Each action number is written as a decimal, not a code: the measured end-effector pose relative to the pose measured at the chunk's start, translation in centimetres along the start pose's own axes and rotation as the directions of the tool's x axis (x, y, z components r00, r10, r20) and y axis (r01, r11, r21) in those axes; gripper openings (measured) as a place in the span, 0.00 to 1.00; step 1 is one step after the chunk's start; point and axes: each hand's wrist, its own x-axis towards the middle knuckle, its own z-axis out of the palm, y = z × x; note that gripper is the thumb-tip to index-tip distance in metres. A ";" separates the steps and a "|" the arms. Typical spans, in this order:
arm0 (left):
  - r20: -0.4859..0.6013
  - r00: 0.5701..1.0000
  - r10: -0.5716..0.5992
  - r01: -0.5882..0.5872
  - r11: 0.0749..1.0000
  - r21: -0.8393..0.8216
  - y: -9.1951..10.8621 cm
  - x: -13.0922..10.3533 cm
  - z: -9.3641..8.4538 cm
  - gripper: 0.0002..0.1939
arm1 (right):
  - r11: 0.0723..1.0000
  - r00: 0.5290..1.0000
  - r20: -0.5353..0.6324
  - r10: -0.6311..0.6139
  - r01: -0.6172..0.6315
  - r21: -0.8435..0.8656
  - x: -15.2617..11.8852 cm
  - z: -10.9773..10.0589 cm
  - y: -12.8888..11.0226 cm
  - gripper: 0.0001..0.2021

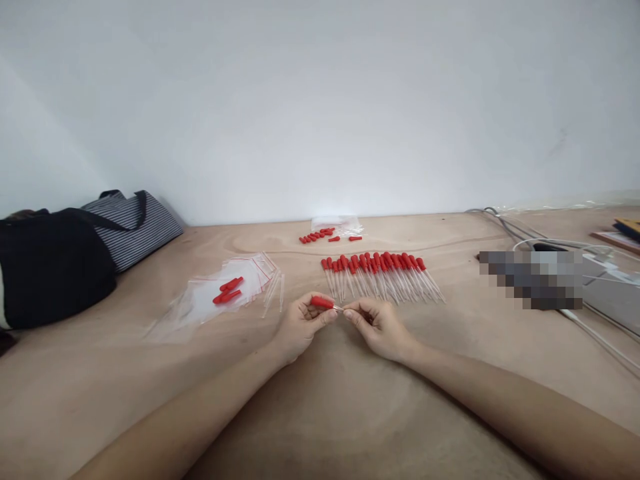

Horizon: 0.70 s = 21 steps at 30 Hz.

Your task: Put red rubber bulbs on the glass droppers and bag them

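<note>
Near the middle of the table, my left hand (303,327) is closed round a red rubber bulb (323,303). A thin clear tube (339,309) runs from the bulb's right end, and my right hand (380,327) pinches it between thumb and fingers. Just behind my right hand lies a row of several droppers (385,267), red bulbs away from me and clear tubes toward me. To the left, several loose clear tubes (274,293) lie beside clear plastic bags (200,300) with red edges. A few red bulbs (231,285) rest on those bags.
Farther back, several red bulbs (316,236) lie by another plastic bag (335,223). A black bag (60,267) and a striped bag (145,230) stand at the left. Cables (515,230) and a blurred dark object (535,277) are at the right, before the wall (320,107).
</note>
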 end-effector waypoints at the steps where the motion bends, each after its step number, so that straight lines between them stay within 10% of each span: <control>1: -0.002 1.000 -0.004 0.004 1.000 -0.017 0.0 0.0 0.1 0.16 | 0.999 1.000 0.002 0.027 -0.027 0.016 0.0 0.2 0.0 0.11; 14: -0.025 0.999 -0.035 0.036 0.998 0.051 -0.1 -0.1 0.4 0.18 | 0.989 0.989 0.069 0.127 -0.132 0.066 0.0 1.1 0.7 0.16; 21: -0.143 0.952 -0.271 0.270 0.962 -0.024 2.7 3.4 -1.5 0.10 | 0.995 0.997 -0.058 0.050 -0.054 -0.082 0.0 -0.7 0.9 0.12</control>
